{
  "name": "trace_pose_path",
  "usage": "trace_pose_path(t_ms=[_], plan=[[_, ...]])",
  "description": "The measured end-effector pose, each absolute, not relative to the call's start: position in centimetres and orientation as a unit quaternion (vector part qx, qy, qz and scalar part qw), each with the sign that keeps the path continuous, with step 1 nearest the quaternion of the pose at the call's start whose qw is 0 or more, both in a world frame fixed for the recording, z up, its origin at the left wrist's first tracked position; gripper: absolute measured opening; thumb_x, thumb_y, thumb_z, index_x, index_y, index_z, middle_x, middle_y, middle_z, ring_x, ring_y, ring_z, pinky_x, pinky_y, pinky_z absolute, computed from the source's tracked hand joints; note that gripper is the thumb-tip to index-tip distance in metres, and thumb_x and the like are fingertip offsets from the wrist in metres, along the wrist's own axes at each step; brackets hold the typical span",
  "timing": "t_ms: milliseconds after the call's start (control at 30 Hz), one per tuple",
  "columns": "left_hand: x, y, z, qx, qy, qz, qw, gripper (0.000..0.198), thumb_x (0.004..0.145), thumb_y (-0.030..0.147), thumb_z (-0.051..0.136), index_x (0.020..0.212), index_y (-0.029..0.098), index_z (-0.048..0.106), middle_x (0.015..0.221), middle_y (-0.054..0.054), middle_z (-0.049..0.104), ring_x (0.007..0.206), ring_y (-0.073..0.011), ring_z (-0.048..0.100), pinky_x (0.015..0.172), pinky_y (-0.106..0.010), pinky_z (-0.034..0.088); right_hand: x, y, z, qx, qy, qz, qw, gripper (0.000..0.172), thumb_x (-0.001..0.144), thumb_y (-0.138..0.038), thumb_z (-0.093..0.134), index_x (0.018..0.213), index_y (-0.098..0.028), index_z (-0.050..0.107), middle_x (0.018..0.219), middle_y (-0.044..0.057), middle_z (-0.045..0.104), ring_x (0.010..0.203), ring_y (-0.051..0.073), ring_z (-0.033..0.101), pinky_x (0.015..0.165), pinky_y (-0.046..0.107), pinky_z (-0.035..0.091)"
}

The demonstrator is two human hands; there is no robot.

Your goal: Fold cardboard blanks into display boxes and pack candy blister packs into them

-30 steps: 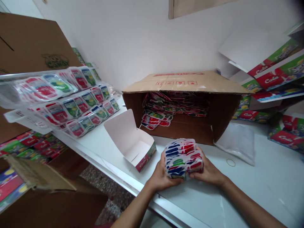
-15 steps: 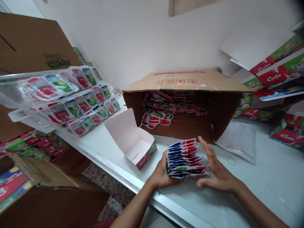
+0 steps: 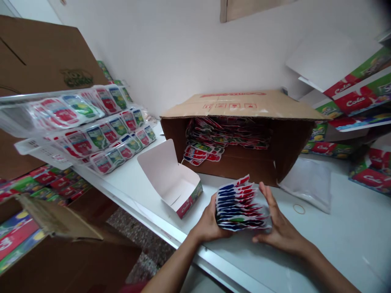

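A stack of flat candy packets [image 3: 240,205], blue on one side and red on the other, sits low over the table's front part. Wrapped around its left end is my left hand [image 3: 210,224], thumb and fingers closed on the packets. My right hand [image 3: 279,226] is at the stack's right end, fingers and thumb spread apart, close to the packet edges; whether it touches them is hard to tell. To the left stands a small display box [image 3: 186,199] marked Cola, lid up, its white inside showing. Behind the stack, a cardboard carton [image 3: 244,165] on its side holds many loose packets [image 3: 226,134].
On the left hang strips of packets [image 3: 106,136], beside a large brown carton [image 3: 39,53]. An open carton [image 3: 61,252] stands below the table edge. At right lie a clear plastic bag [image 3: 308,183], a rubber band [image 3: 299,209] and printed Cola boxes [image 3: 371,177].
The top packets at the stack's right end now stick up more and fan out. My right hand has shifted slightly right and down. The whole view has moved a little.
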State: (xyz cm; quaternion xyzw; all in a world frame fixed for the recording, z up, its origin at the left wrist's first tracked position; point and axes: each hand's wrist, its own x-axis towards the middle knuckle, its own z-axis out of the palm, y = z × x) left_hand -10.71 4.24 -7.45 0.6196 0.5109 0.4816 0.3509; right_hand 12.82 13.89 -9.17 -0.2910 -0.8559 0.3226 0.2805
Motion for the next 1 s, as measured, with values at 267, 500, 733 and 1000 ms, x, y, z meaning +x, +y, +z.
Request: trace_pose_path(t_ms=[267, 500, 733, 1000], plan=[[-11.0, 4.4, -7.3, 0.613, 0.482, 0.478, 0.403, 0.094, 0.052, 0.029, 0.085, 0.133, 0.02, 0.037, 0.128, -0.009, 0.056, 0.117, -0.0298, 0.054, 0.104, -0.042, 0.042, 11.4, 17.1, -10.0, -0.183, -0.8, 0.535, 0.201, 0.136, 0.063, -0.031, 0.081, 0.145, -0.034, -0.027, 0.152, 0.013, 0.03, 0.12, 0.033, 0.054, 0.099, 0.043, 0.048], [-10.5, 4.6, -6.9, 0.603, 0.528, 0.486, 0.348, 0.096, 0.052, 0.031, 0.085, 0.134, 0.02, 0.036, 0.131, -0.011, 0.055, 0.119, -0.0313, 0.052, 0.105, -0.046, 0.04, 11.0, 16.8, -9.3, -0.187, -0.815, 0.489, 0.247, 0.087, 0.065, -0.042, 0.078, 0.14, -0.025, 0.036, 0.134, 0.012, 0.053, 0.118, 0.032, 0.054, 0.103, 0.049, 0.042], [-9.4, 3.9, -7.5, 0.569, 0.536, 0.518, 0.348, 0.088, 0.063, 0.041, 0.081, 0.134, 0.019, 0.034, 0.131, -0.012, 0.054, 0.12, -0.0308, 0.053, 0.103, -0.047, 0.042, 10.5, 16.1, -10.3, -0.197, -0.775, 0.534, 0.276, 0.06, 0.076, -0.048, 0.064, 0.125, -0.019, 0.045, 0.122, 0.013, 0.06, 0.11, 0.03, 0.059, 0.095, 0.046, 0.047], [-9.2, 1.3, -7.6, 0.683, 0.514, 0.432, 0.287, 0.096, 0.057, 0.027, 0.083, 0.14, 0.023, 0.035, 0.137, -0.012, 0.049, 0.124, -0.0342, 0.049, 0.107, -0.045, 0.039, 13.7, 14.1, -11.3, -0.199, -0.82, 0.489, 0.219, 0.118, 0.056, -0.037, 0.084, 0.149, -0.027, 0.014, 0.144, 0.014, 0.043, 0.123, 0.032, 0.051, 0.105, 0.047, 0.04]])
